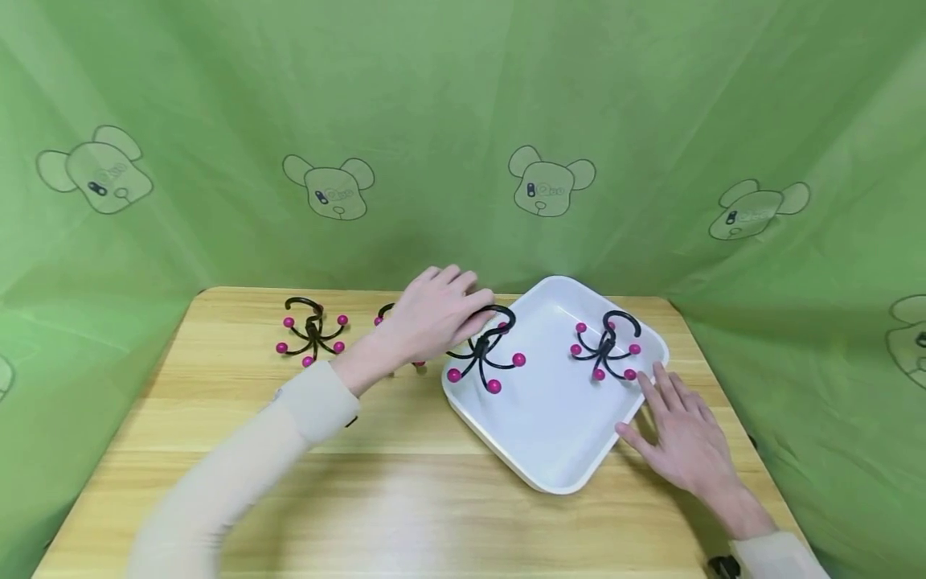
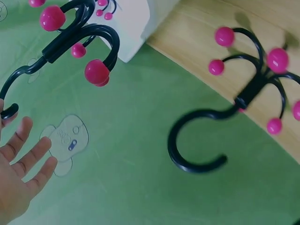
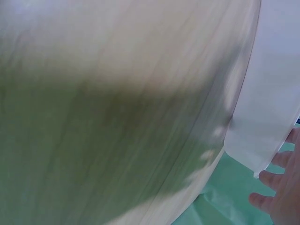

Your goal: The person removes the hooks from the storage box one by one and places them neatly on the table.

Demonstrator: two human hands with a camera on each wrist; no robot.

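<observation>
Left hand (image 1: 437,312) pinches pink-tipped black claw hanger (image 1: 481,349) by its hook, stem slanted, over white tray's (image 1: 553,418) left corner; right hand (image 1: 686,442), fingers spread, at right rim.

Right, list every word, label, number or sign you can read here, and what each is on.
"Quo" (best reading, faint): on the animal head near the middle of the green curtain, beside a small dark mark.
Too small or faint to read surely: the lettering on the other printed heads, including the one in the left wrist view.
No lettering shows on the white tray or the black hooks.
</observation>
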